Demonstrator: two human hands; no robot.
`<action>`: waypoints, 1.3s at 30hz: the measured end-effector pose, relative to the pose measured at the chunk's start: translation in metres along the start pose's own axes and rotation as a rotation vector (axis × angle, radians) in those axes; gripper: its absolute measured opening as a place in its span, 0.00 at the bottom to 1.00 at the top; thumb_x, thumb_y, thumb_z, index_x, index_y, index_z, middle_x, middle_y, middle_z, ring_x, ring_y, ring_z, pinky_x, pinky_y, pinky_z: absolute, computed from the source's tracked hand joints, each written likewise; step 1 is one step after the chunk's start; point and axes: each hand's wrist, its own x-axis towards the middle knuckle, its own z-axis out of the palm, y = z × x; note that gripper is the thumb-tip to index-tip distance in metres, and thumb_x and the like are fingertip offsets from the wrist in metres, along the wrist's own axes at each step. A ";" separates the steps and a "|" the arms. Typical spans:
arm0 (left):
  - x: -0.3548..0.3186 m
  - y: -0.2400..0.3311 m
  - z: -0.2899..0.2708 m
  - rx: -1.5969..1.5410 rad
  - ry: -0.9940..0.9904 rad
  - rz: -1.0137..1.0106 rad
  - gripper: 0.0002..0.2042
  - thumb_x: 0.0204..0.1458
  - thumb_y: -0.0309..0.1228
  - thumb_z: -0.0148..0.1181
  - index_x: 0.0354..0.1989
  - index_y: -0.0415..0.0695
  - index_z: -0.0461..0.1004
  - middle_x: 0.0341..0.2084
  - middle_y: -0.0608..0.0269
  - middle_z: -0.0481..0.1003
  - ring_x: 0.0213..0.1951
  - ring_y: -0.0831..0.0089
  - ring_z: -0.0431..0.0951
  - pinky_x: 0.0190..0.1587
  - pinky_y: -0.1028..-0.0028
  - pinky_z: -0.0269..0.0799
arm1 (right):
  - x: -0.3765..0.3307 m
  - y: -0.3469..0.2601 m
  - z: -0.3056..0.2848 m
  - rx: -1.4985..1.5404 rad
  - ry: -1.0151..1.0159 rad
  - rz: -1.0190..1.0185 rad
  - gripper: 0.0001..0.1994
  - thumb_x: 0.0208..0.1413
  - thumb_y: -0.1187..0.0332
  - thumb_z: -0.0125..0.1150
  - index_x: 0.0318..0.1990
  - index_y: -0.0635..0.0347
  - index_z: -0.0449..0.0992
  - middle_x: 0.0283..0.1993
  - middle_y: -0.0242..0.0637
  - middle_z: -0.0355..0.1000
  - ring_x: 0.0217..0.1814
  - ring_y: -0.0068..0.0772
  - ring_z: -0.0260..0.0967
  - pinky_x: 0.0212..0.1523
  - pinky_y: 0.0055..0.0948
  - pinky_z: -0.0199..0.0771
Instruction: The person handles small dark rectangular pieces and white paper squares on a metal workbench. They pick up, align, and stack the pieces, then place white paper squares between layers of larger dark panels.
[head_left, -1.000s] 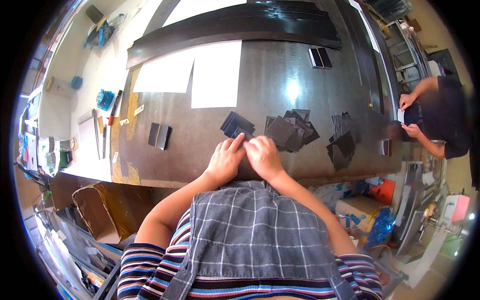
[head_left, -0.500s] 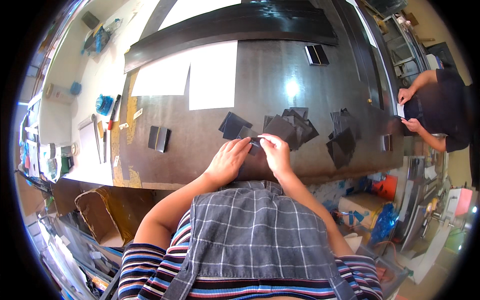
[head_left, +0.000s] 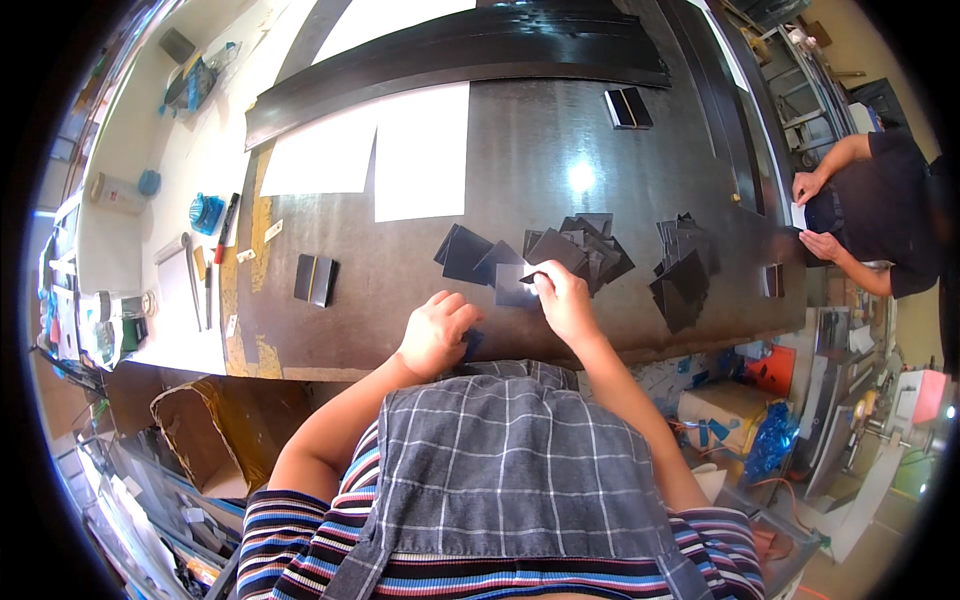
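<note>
Since the frame a second ago, both hands have parted: the two that sat pressed together at the near edge of the bench (head_left: 560,140) are now apart, my right hand (head_left: 565,305) having gone up toward the heap while my left hand (head_left: 436,335) has stayed near the edge. From where I sit, the right grip looks pinched shut, thumb and forefinger closed on the near edge of a dark square sheet (head_left: 515,285) that lies flat just beside the loose pile of dark squares (head_left: 580,250). The left grip is curled into a loose fist; a small blue thing (head_left: 472,345) peeks out at its right side, but I cannot tell whether the fingers truly clamp it or merely rest against it. I judge the sheet thin, light and fairly stiff, with a smooth face that would slide easily on the dark bench top, so the best hold is at an edge or corner, pinched gently, since a flat sheet gives nothing to grab from above. It sits right at the right fingertips, ahead of the left hand and a little to its right. A second stack of dark squares (head_left: 685,270) lies further right, well apart, a folded dark pair (head_left: 314,279) sits off to the left, and white paper sheets (head_left: 420,150) lie beyond. Another person's hands (head_left: 815,215) work at the far right end.
</note>
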 end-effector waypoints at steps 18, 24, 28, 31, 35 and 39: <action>0.029 0.008 0.020 0.288 -0.270 0.024 0.29 0.42 0.25 0.61 0.58 0.43 0.68 0.61 0.58 0.62 0.58 0.59 0.65 0.57 0.63 0.65 | 0.001 0.008 -0.028 -0.603 0.453 -0.281 0.08 0.47 0.74 0.65 0.37 0.56 0.82 0.47 0.37 0.73 0.53 0.45 0.66 0.54 0.42 0.67; 0.023 0.005 0.027 0.233 -0.210 0.012 0.30 0.40 0.24 0.61 0.58 0.44 0.69 0.63 0.55 0.61 0.59 0.57 0.65 0.58 0.61 0.65 | 0.000 -0.004 0.020 -0.554 0.257 -0.420 0.07 0.45 0.74 0.66 0.34 0.55 0.80 0.37 0.31 0.72 0.46 0.39 0.69 0.48 0.38 0.69; 0.025 0.004 0.025 0.234 -0.228 0.022 0.29 0.40 0.24 0.61 0.57 0.44 0.70 0.65 0.53 0.59 0.59 0.56 0.65 0.58 0.61 0.65 | -0.014 -0.012 0.021 -0.417 0.048 -0.555 0.07 0.44 0.74 0.63 0.33 0.55 0.79 0.34 0.32 0.71 0.42 0.39 0.69 0.45 0.39 0.69; 0.026 0.008 0.021 0.218 -0.211 0.020 0.28 0.40 0.24 0.61 0.56 0.44 0.71 0.66 0.53 0.58 0.59 0.56 0.65 0.58 0.61 0.66 | 0.000 -0.018 0.015 -0.468 0.202 -0.474 0.07 0.43 0.74 0.63 0.34 0.55 0.79 0.33 0.32 0.71 0.42 0.39 0.70 0.45 0.39 0.69; 0.025 0.003 0.023 0.263 -0.227 0.055 0.27 0.40 0.25 0.60 0.55 0.41 0.70 0.64 0.54 0.60 0.58 0.59 0.66 0.58 0.63 0.66 | -0.015 -0.015 0.021 -0.461 0.029 -0.604 0.08 0.42 0.74 0.64 0.34 0.56 0.79 0.34 0.33 0.71 0.43 0.39 0.70 0.45 0.38 0.70; 0.023 0.001 0.015 0.130 -0.181 0.073 0.30 0.38 0.21 0.60 0.57 0.38 0.68 0.64 0.56 0.60 0.58 0.56 0.65 0.58 0.61 0.66 | -0.020 -0.019 0.023 -0.069 0.268 -0.124 0.06 0.52 0.76 0.62 0.37 0.63 0.80 0.43 0.35 0.75 0.45 0.36 0.72 0.47 0.33 0.72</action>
